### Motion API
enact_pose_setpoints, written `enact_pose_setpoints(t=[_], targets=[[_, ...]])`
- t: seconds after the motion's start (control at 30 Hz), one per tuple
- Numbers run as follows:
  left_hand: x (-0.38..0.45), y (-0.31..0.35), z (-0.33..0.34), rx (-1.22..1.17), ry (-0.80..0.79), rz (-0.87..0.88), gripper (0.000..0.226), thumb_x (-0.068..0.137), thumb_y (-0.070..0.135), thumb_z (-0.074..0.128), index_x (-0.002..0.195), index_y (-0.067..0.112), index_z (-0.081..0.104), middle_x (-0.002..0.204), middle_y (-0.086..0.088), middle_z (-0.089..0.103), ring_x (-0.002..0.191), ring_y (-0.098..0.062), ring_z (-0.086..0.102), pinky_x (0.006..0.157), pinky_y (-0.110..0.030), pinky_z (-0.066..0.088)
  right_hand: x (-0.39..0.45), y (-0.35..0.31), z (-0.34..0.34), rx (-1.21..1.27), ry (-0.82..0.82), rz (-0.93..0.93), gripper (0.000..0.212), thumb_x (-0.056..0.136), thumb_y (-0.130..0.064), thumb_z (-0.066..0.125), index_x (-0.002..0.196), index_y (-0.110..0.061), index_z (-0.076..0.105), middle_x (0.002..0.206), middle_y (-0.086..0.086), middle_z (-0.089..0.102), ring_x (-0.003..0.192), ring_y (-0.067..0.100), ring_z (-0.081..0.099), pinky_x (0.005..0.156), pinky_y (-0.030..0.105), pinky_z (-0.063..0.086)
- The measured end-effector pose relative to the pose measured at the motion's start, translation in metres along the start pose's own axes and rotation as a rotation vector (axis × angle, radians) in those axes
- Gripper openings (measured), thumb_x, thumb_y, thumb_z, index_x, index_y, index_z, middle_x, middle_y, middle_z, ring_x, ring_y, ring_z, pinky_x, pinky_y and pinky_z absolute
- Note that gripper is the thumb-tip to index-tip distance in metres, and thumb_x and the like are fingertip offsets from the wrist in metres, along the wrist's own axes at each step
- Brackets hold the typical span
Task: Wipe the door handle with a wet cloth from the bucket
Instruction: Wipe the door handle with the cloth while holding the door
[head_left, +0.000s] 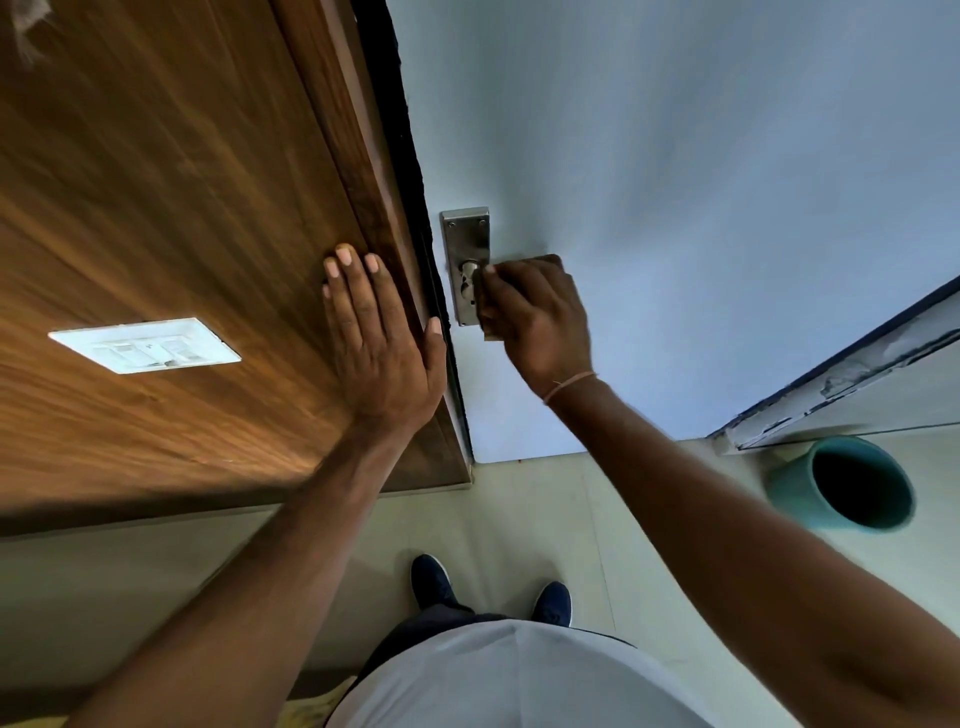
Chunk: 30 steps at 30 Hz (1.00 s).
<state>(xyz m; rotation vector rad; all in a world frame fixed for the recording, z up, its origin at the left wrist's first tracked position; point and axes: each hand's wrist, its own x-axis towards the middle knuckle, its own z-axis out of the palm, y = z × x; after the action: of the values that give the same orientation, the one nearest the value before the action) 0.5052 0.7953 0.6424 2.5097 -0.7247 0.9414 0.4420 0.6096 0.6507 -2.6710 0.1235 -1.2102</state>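
A steel door handle plate (465, 236) is fixed to the pale blue door (675, 182) near its left edge. My right hand (537, 319) is closed around a dark cloth (548, 258) and presses it over the handle lever, which is mostly hidden under hand and cloth; only the lever's neck shows beside the plate. My left hand (376, 343) lies flat with fingers spread on the brown wooden panel (182, 208) next to the door frame. A teal bucket (789, 491) stands on the floor at the lower right, its inside dark.
A white switch plate (145, 345) is set into the wooden panel at left. A second door edge with chipped white paint (857, 374) juts in from the right above the bucket. My dark shoes (434, 579) stand on the pale tiled floor.
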Motion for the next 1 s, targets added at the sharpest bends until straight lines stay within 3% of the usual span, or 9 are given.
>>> enact_pose_setpoints(t=[0.2, 0.4, 0.47, 0.53, 0.57, 0.63, 0.73, 0.83, 1.0], targets=[[-0.001, -0.003, -0.001, 0.007, 0.0, 0.001, 0.084, 0.107, 0.038, 0.055, 0.168, -0.003, 0.013, 0.173, -0.032, 0.022, 0.163, -0.046, 0.018, 0.133, -0.059, 0.024, -0.008, 0.037, -0.01, -0.05, -0.008, -0.102, 0.037, 0.094, -0.016, 0.077, 0.13, -0.007, 0.072, 0.119, 0.013, 0.073, 0.107, 0.036, 0.068, 0.09, 0.043, 0.053], [-0.001, -0.002, -0.002, 0.004, 0.005, 0.006, 0.085, 0.106, 0.036, 0.058, 0.167, -0.005, 0.014, 0.173, -0.032, 0.021, 0.163, -0.048, 0.019, 0.134, -0.059, 0.023, -0.022, 0.059, -0.013, 0.024, -0.079, 0.173, 0.043, 0.083, -0.007, 0.08, 0.124, -0.018, 0.069, 0.12, 0.003, 0.07, 0.104, 0.03, 0.066, 0.087, 0.039, 0.057], [-0.001, -0.003, -0.001, 0.002, 0.005, 0.011, 0.086, 0.106, 0.035, 0.06, 0.167, -0.005, 0.014, 0.172, -0.033, 0.021, 0.162, -0.048, 0.019, 0.134, -0.059, 0.022, -0.026, 0.051, -0.015, 0.266, -0.083, 0.467, 0.044, 0.084, -0.002, 0.079, 0.124, -0.018, 0.07, 0.117, 0.0, 0.071, 0.102, 0.02, 0.071, 0.085, 0.037, 0.063], [-0.001, -0.004, -0.001, 0.0, 0.006, 0.011, 0.086, 0.105, 0.035, 0.06, 0.167, -0.005, 0.015, 0.172, -0.033, 0.022, 0.162, -0.048, 0.019, 0.134, -0.059, 0.022, -0.032, 0.044, -0.015, 0.57, 0.036, 0.956, 0.038, 0.085, 0.0, 0.078, 0.119, -0.016, 0.07, 0.111, 0.002, 0.074, 0.091, 0.017, 0.077, 0.067, 0.039, 0.067], [-0.001, -0.004, -0.001, -0.002, 0.004, 0.011, 0.086, 0.105, 0.035, 0.06, 0.166, -0.006, 0.015, 0.172, -0.033, 0.022, 0.162, -0.049, 0.019, 0.133, -0.06, 0.023, -0.038, 0.045, -0.012, 0.686, 0.101, 1.209, 0.037, 0.085, -0.001, 0.078, 0.118, -0.015, 0.069, 0.112, 0.007, 0.074, 0.09, 0.025, 0.078, 0.058, 0.04, 0.066], [-0.001, -0.003, -0.002, -0.006, 0.0, 0.012, 0.085, 0.105, 0.035, 0.06, 0.166, -0.006, 0.017, 0.172, -0.034, 0.022, 0.162, -0.049, 0.019, 0.133, -0.06, 0.023, -0.052, 0.045, -0.005, 1.025, 0.193, 1.529, 0.031, 0.088, -0.006, 0.078, 0.118, -0.004, 0.068, 0.115, 0.025, 0.071, 0.098, 0.047, 0.074, 0.068, 0.05, 0.065], [-0.001, -0.004, -0.001, -0.008, -0.004, 0.014, 0.086, 0.105, 0.036, 0.06, 0.166, -0.006, 0.017, 0.172, -0.034, 0.023, 0.162, -0.049, 0.02, 0.133, -0.06, 0.024, -0.051, 0.027, -0.012, 1.536, 0.204, 1.657, 0.013, 0.101, -0.015, 0.064, 0.104, -0.003, 0.069, 0.104, 0.029, 0.068, 0.093, 0.052, 0.071, 0.089, 0.057, 0.056], [-0.001, -0.006, -0.001, -0.013, -0.003, 0.015, 0.086, 0.104, 0.037, 0.06, 0.166, -0.005, 0.017, 0.171, -0.034, 0.024, 0.162, -0.048, 0.02, 0.133, -0.059, 0.024, -0.049, 0.011, -0.014, 1.835, 0.202, 1.831, 0.025, 0.104, -0.027, 0.055, 0.111, -0.009, 0.069, 0.1, 0.024, 0.076, 0.094, 0.045, 0.074, 0.108, 0.05, 0.046], [-0.001, -0.006, -0.002, -0.013, -0.009, 0.025, 0.086, 0.105, 0.037, 0.059, 0.166, -0.006, 0.016, 0.171, -0.034, 0.023, 0.162, -0.049, 0.02, 0.133, -0.059, 0.023, -0.04, -0.013, 0.001, 2.108, 0.157, 1.866, 0.053, 0.101, -0.051, 0.041, 0.126, -0.012, 0.069, 0.137, 0.024, 0.067, 0.131, 0.046, 0.06, 0.119, 0.059, 0.037]])
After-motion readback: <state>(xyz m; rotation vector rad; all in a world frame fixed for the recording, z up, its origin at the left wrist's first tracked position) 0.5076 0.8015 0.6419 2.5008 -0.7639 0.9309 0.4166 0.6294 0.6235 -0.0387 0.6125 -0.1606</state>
